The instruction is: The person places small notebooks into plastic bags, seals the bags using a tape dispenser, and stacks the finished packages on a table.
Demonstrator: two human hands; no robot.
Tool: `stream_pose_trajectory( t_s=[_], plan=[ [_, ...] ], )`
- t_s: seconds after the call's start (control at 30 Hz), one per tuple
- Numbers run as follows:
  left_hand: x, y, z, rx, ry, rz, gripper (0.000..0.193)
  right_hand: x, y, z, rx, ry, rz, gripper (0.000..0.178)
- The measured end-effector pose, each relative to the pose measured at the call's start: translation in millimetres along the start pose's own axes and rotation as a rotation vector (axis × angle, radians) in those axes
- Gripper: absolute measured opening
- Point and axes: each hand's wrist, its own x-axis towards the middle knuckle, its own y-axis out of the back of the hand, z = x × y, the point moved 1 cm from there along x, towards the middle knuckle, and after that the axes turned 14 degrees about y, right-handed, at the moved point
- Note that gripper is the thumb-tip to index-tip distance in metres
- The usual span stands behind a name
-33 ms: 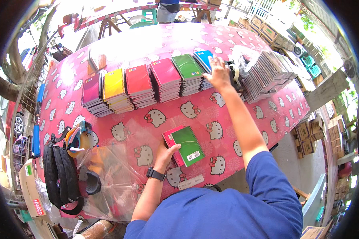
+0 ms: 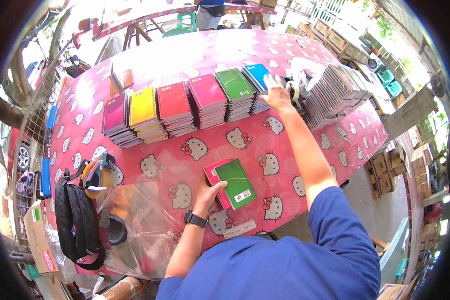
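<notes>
The person's left hand is clamped on a small pile of notebooks near the table's front edge, its thumb pressed over the left side of a green notebook, which lies askew on a pink notebook that shows along the left. A white label sits at the green cover's lower right corner, and a dark watch circles the left wrist. The right hand reaches far forward to the right edge of the blue notebook stack, thumb apart from the fingers; I cannot tell whether it grips anything. From that stack leftward runs a row of spiral-bound stacks: green, pink, red, yellow and purple. Just right of the right hand stands a pale ring, then a plastic-wrapped block of notebooks. A crumpled transparent sheet and a black bag lie toward the left, all on a pink cat-patterned tablecloth. Cardboard boxes stand beyond the right side.
</notes>
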Motion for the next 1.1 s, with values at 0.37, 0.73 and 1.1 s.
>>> stream_pose_trajectory(
  t_s=[0.37, 0.73, 1.1],
  plan=[
    [1.6, 9.0, -15.9, 0.046, -0.014, 0.097, 0.061, -89.8, 92.9, -38.7, 1.532, -0.712, 0.384, 0.019],
    [-30.3, -14.1, 12.0, 0.055, -0.205, 0.025, 0.07, -212.6, 97.3, -142.6, 0.805, -0.345, -0.196, 0.056],
    [-42.2, -22.8, -10.1, 0.124, -0.331, -0.135, 0.095, -207.2, 79.2, -162.7, 1.884, -0.288, -0.114, 0.078]
  ],
)
